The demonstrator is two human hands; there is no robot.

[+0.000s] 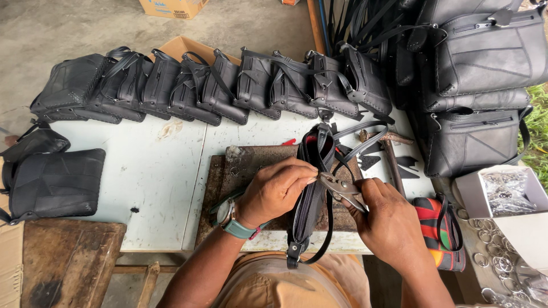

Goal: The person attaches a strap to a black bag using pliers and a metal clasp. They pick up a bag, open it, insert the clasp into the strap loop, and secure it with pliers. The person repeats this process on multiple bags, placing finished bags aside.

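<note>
A black bag (313, 188) is being pinched by the left hand (274, 191); pliers (342, 189) are being gripped by the right hand (388, 219) at its strap fitting. Steady squeezing is judged necessary.

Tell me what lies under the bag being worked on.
A brown work board on the pale table lies under the bag. The left hand, right hand and bag cover the board's middle, so anything there is hidden.

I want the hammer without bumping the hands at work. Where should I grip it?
Probably the hammer's wooden handle, at its lower part, coming from the right. It lies flat on the table with its head pointing away, just beyond the right hand holding pliers.
</note>
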